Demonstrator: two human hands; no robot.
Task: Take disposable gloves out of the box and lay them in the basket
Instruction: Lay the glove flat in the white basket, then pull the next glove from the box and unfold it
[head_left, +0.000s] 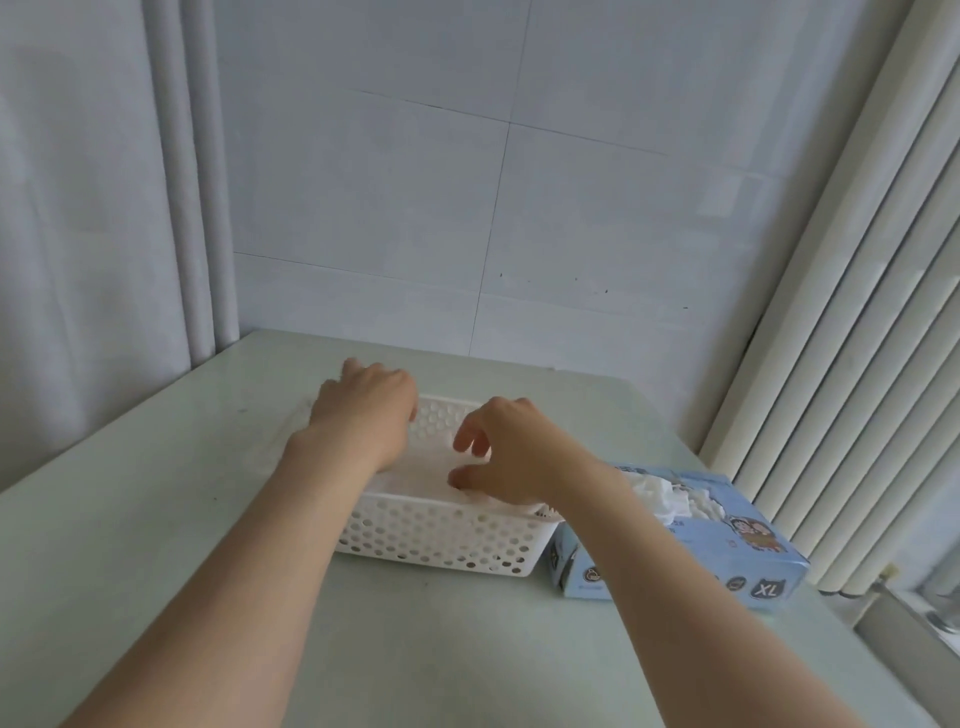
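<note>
You have one white perforated basket (441, 540) on the table (156, 519), toward the middle of its far edge, and one blue box (727, 561) marked XL just beside the basket's near right corner, close to the table's right edge. Thin whitish gloves (415, 473) lie in the basket; their number can't be counted. A crumpled tuft of gloves (670, 493) sticks out of the box's top.

Your left hand (363, 410) is over the basket's far left corner, fingers hidden, so its grip can't be told. Your right hand (509, 457) hangs over the basket's right part, fingers loosely curled and grasping nothing, thumb down on the gloves.

The table is pale green and smooth. Behind it are a white tiled wall (519, 208), a grey curtain (78, 208) on the left and a cream ribbed radiator (831, 364) on the right.
</note>
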